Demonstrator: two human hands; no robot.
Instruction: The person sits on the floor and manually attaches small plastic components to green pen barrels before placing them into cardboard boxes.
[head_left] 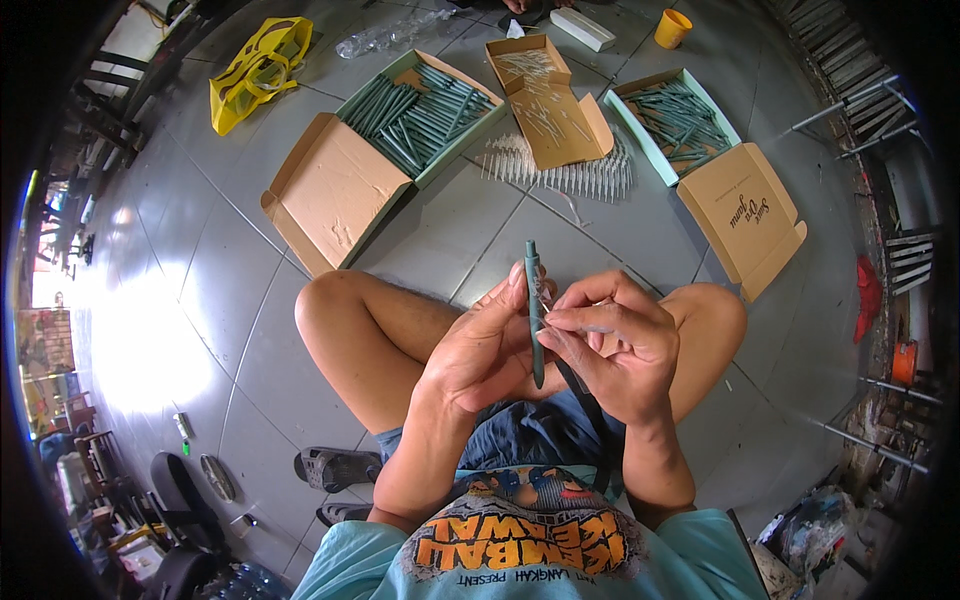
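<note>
My left hand (pixel 478 345) holds a dark green click pen (pixel 533 310) above my crossed legs, its button end pointing away from me. Close against the pen's right side, the fingers of my right hand (pixel 622 345) are pinched together. Something small and clear shows between them, too thin to make out. Ahead on the left lies an open box (pixel 462 152) full of green pens (pixel 410 110). Another open box (pixel 718 108) with green pens (pixel 680 125) stands ahead on the right. Between them is a cardboard tray (pixel 567 148) of thin clear sticks (pixel 530 72).
Under the tray a row of clear pointed pieces (pixel 595 182) lies on the grey tiled floor (pixel 240 290). Farther off are a yellow bag (pixel 240 100), crumpled clear plastic (pixel 390 35), a white box (pixel 583 30) and a yellow cup (pixel 673 29). Sandals (pixel 340 468) rest at my left.
</note>
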